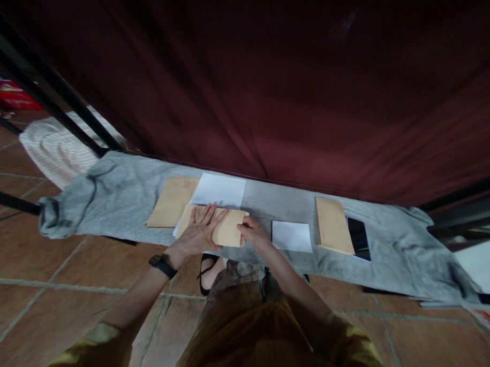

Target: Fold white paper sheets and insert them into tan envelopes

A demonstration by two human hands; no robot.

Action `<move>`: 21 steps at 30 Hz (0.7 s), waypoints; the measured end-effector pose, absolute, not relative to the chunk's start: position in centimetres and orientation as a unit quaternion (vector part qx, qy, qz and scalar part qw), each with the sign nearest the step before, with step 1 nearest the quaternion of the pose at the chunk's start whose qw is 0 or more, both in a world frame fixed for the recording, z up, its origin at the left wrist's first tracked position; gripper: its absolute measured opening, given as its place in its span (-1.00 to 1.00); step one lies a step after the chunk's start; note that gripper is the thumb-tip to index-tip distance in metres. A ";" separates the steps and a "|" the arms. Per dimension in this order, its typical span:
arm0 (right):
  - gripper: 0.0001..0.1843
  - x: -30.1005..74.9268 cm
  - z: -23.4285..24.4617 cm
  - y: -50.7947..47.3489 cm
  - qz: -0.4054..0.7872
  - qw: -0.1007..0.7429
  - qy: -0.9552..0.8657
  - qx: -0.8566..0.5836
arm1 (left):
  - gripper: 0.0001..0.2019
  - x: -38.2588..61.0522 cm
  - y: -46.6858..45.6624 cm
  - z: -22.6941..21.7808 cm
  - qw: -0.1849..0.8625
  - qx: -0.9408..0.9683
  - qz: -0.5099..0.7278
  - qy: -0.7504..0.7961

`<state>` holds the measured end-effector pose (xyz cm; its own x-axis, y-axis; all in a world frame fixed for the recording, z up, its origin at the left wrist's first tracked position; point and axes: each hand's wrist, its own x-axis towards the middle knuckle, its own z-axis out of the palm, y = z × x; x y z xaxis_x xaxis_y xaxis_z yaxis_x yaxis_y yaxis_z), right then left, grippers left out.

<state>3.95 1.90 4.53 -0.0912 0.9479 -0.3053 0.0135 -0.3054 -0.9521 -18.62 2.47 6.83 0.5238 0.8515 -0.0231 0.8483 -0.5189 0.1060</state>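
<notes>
A tan paper envelope point(230, 228) lies crosswise in front of me on the grey cloth. My left hand point(201, 231) presses flat on it with the fingers spread. At the envelope's right end, my right hand point(253, 232) pinches the edge between thumb and fingers. Behind it and partly covered is a sheet of white paper point(218, 189). Left of that rests a pile of tan envelopes point(174, 202). To the right of my right hand sits a smaller stack of white paper point(292, 236).
Farther right, more tan envelopes point(334, 225) partly overlap a dark-screened phone point(359, 238). The grey cloth point(119, 200) covers a long narrow surface. A dark red curtain point(272, 99) hangs right behind it. Black metal bars point(51, 86) stand at the left, near a striped cloth point(61, 145).
</notes>
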 end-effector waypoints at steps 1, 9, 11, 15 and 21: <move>-0.91 4.4 4.5 1.6 0.593 0.391 -0.435 -0.553 | 0.21 -18.4 2.4 6.7 0.065 0.872 0.009 0.484; -0.81 7.8 4.9 -0.8 0.641 0.388 -0.372 -0.549 | 0.28 -15.7 1.6 6.6 0.112 0.894 0.013 0.434; -0.73 8.4 5.0 -1.2 0.651 0.394 -0.334 -0.556 | 0.26 -15.1 1.4 6.5 0.095 0.897 0.025 0.431; -0.53 9.1 5.2 -1.5 0.696 0.386 -0.282 -0.536 | 0.22 -14.0 1.0 6.2 0.063 0.897 0.034 0.436; -0.41 9.8 6.2 -1.3 0.751 0.343 -0.252 -0.505 | 0.20 -13.1 0.8 5.7 0.073 0.898 0.027 0.433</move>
